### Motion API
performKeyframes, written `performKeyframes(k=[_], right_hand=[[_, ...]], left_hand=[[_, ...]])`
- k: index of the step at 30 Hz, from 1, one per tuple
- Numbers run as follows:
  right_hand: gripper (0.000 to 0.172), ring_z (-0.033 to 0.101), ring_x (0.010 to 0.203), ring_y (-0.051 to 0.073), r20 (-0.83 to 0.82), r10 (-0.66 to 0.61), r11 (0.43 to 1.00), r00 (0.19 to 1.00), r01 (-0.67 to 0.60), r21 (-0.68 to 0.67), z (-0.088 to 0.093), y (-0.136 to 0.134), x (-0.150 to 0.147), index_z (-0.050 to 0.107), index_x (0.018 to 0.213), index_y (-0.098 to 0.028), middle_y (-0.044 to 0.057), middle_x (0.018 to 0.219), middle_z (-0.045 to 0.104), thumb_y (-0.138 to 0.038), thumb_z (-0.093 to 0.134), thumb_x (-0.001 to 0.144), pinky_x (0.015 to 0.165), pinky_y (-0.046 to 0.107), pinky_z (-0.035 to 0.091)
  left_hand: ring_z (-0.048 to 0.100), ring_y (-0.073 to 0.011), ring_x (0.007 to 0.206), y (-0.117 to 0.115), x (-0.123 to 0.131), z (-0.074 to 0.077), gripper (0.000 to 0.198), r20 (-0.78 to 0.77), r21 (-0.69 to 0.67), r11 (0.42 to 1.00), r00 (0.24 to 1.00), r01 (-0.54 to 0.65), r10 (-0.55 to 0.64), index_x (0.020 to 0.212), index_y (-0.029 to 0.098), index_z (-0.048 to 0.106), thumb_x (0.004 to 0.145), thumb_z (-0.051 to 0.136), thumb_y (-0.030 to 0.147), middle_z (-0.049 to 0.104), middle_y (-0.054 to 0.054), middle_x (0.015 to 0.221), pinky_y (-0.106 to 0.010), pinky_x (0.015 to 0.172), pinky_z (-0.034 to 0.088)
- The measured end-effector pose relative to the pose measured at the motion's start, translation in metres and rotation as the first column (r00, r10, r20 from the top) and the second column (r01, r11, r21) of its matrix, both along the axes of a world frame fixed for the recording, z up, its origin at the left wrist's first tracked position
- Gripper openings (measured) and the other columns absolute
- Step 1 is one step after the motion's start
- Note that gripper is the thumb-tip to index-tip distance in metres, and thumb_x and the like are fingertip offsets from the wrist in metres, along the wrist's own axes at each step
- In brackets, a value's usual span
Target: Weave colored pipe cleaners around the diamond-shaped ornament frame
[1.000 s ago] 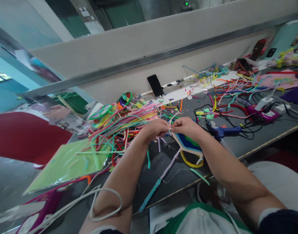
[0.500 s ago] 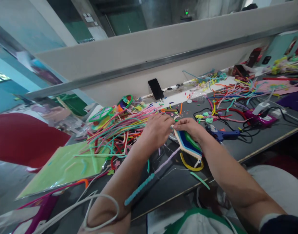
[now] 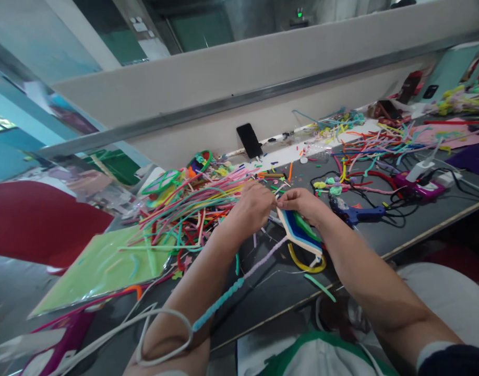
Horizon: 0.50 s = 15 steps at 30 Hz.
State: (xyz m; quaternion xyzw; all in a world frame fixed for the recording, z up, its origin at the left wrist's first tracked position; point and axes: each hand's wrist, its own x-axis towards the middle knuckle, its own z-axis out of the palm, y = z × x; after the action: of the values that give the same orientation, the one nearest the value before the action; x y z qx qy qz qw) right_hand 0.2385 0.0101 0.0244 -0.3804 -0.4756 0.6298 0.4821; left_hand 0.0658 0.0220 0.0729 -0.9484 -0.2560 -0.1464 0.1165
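A layered pipe-cleaner piece (image 3: 301, 234), banded in cream, light blue, dark blue and green, lies at an angle above the table. My right hand (image 3: 302, 204) pinches its upper end between thumb and fingertips. Against that same end, the closed fingers of my left hand (image 3: 255, 204) meet my right fingertips; its thumb is mostly hidden. From the cream edge runs a twisted lilac strand (image 3: 265, 258), which continues as a light-blue strand (image 3: 218, 304) towards my left forearm. Just below the piece, a curved yellow pipe cleaner (image 3: 308, 267) rests on the table.
Loose pipe cleaners (image 3: 192, 209) heap to the left, beside a green sheet in plastic (image 3: 102, 269). A blue glue gun (image 3: 360, 214) and a magenta power strip (image 3: 419, 188) with cords lie right. A phone (image 3: 249, 141) leans on the partition. A white cable (image 3: 165, 312) loops over my left forearm.
Both hands stay at the piece's upper end, with my left fingers shifting slightly. The piece and the attached strand have moved a little left in view.
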Motion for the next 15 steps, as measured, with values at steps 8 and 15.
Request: performKeyframes(k=[8, 15], right_hand=[[0.024, 0.042, 0.053, 0.009, 0.338, -0.052, 0.98, 0.94, -0.016, 0.196, -0.02, 0.011, -0.005, 0.061, 0.061, -0.016, -0.004, 0.055, 0.054, -0.038, 0.071, 0.058, 0.052, 0.023, 0.03], [0.009, 0.044, 0.054, 0.01, 0.62, -0.131, 0.93, 0.774, -0.12, 0.347, -0.016, 0.006, -0.005, 0.063, 0.065, -0.017, -0.002, 0.056, 0.055, -0.026, 0.064, 0.068, 0.053, 0.023, 0.029]], left_hand=[[0.055, -0.0176, 0.067, 0.003, -0.001, -0.004, 0.013, 0.019, -0.355, 0.913, 0.975, -0.201, 0.222, 0.071, 0.016, 0.064, 0.077, 0.055, 0.023, 0.064, -0.005, 0.067, -0.028, 0.063, 0.035], [0.042, -0.01, 0.05, 0.021, -0.015, -0.011, 0.017, 0.012, -0.831, 0.538, 0.962, -0.143, 0.273, 0.071, 0.015, 0.061, 0.071, 0.058, 0.032, 0.047, 0.004, 0.054, -0.022, 0.049, 0.029]])
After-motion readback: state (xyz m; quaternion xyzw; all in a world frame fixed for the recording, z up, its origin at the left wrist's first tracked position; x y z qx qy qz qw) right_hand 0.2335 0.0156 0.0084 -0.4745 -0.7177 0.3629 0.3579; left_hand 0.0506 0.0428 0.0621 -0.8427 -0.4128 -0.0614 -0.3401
